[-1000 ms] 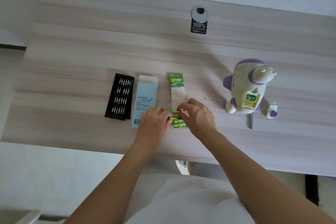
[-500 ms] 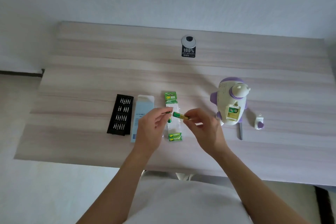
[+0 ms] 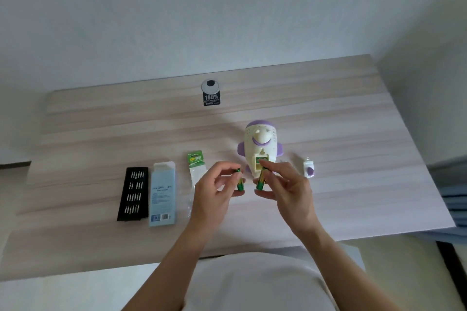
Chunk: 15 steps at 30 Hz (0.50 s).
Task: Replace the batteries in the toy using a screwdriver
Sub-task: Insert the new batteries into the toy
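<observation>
A white and purple toy lies on its back on the wooden table, its battery compartment open with a green cell inside. My left hand pinches one green battery upright between thumb and fingers. My right hand pinches a second green battery, held just in front of the compartment. Both hands hover above the table, close together. The green battery pack lies left of the toy. The small white and purple compartment cover lies to the toy's right. No screwdriver shows.
A black tray of screwdriver bits and a light blue box lie side by side at the left. A round cable grommet with a black sticker sits at the table's back. A white wall stands behind.
Both hands have moved right toward the toy, each now holding a battery upright. The camera has tilted up, so the table sits lower in view.
</observation>
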Each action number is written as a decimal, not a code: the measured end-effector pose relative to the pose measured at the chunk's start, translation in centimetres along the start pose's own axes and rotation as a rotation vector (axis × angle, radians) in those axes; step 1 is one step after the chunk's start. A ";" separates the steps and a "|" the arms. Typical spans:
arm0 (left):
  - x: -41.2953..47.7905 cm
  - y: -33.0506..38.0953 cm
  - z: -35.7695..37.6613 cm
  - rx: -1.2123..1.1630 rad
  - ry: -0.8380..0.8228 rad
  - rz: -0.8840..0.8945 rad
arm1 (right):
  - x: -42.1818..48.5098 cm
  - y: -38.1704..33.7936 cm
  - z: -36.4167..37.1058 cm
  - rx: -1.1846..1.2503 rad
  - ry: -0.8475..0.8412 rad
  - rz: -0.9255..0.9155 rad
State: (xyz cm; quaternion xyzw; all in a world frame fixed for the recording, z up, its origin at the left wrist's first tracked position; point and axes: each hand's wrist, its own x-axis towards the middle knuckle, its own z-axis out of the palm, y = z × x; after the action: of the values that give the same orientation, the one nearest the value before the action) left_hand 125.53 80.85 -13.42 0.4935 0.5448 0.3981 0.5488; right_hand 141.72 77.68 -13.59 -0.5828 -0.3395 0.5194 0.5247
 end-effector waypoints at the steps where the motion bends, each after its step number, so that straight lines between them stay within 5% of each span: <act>1: -0.1 0.2 0.7 0.007 -0.013 0.004 | 0.1 -0.3 -0.7 -0.002 0.004 -0.006; 8: 0.3 0.6 3.1 0.205 -0.105 0.047 | 0.4 -0.3 -3.3 -0.001 0.052 -0.007; 15: 0.3 -0.2 3.0 0.256 -0.016 -0.055 | 0.6 0.4 -3.6 -0.043 0.062 -0.014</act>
State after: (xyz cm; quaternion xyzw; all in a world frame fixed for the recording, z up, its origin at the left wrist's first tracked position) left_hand 128.54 80.80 -13.92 0.5477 0.6000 0.3060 0.4965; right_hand 145.28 77.23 -14.49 -0.6072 -0.3382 0.4900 0.5261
